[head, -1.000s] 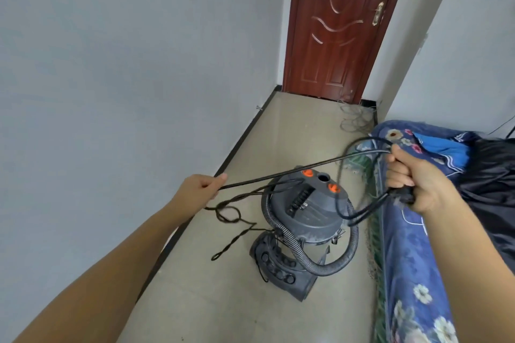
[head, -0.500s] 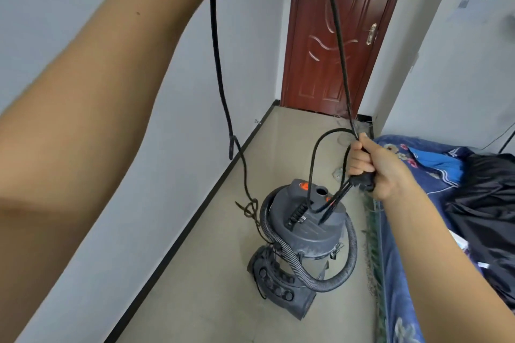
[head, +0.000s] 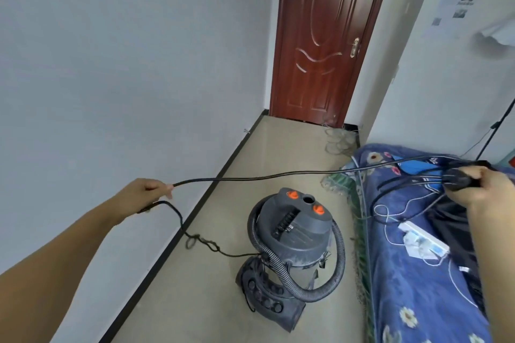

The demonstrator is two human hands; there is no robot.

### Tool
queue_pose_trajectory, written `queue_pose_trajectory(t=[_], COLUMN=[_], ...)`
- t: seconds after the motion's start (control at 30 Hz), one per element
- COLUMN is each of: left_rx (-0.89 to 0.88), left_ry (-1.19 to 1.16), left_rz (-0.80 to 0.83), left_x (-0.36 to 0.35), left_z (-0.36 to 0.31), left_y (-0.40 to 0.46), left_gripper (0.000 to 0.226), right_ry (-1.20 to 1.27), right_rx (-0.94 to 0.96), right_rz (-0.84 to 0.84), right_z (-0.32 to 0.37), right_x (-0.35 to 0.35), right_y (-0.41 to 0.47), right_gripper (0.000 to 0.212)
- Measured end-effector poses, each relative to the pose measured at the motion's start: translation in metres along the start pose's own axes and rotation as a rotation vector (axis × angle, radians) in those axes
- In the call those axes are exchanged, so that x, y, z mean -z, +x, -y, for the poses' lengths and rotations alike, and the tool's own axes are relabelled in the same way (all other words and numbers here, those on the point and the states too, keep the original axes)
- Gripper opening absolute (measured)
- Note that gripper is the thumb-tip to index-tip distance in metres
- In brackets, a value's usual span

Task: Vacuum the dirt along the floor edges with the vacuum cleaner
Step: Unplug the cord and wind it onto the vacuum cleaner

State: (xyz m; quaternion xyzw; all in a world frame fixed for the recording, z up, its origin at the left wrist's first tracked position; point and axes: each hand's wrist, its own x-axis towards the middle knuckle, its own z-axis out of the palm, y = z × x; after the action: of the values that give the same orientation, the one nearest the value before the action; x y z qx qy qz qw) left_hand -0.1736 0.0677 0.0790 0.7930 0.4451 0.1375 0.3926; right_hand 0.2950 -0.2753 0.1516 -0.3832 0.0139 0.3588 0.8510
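Both arms spread wide, left hand [head: 145, 193] fingers pinching cord [head: 250, 177], right hand [head: 486, 188] gripping coils

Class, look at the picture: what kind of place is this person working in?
Probably a bedroom at home: a bed under a blue floral cover, a reddish-brown panelled wooden door, and a grey canister vacuum cleaner on the beige tiled floor.

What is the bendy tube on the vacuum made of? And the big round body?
The hose looks like flexible ribbed plastic, dark grey: its ridges show all along the curve. The vacuum cleaner top looks like hard matte grey plastic, dusty, with orange knobs. Its lower drum could be metal; I cannot be sure.
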Motion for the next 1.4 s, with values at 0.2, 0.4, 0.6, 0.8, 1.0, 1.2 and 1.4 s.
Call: queue_pose_trajectory(t=[0.2, 0.4, 0.6, 0.8, 1.0, 1.2, 1.4], left_rx=[-0.471, -0.598, -0.263, -0.103, 0.013, -0.119, -0.319], left_ry=[0.424, 0.291, -0.386, -0.290, -0.600, -0.527, -0.055], left_rz=[0.311, 0.167, 0.326, 0.256, 0.283, 0.167, -0.079], left_x=[-0.069, -0.080, -0.086, -0.126, -0.193, -0.239, -0.242], left_z=[-0.134, -0.216, -0.171, -0.097, -0.124, -0.165, -0.146], left_y=[-0.016, -0.013, -0.005, 0.002, -0.007, 0.011, 0.065], left_gripper=[0.036, 0.026, 0.034, 0.040, 0.031, 0.024, 0.018], right_ry=[-0.770, -1.054, -0.922, -0.457, -0.593, -1.257, -0.990], right_rx=[0.126, 0.055, -0.114, -0.133, 0.089, -0.020, -0.231], right_rz=[0.056, 0.730, 0.726, 0.430, 0.099, 0.340, 0.408], right_z=[-0.091, -0.167, -0.120, -0.056, -0.097, -0.195, -0.218], right_x=[-0.085, -0.109, -0.107, -0.056, -0.029, -0.017, -0.024], right_y=[-0.011, -0.064, -0.061, -0.028, 0.014, 0.030, 0.061], right_gripper=[0.035, 0.033, 0.027, 0.023, 0.031, 0.042, 0.057])
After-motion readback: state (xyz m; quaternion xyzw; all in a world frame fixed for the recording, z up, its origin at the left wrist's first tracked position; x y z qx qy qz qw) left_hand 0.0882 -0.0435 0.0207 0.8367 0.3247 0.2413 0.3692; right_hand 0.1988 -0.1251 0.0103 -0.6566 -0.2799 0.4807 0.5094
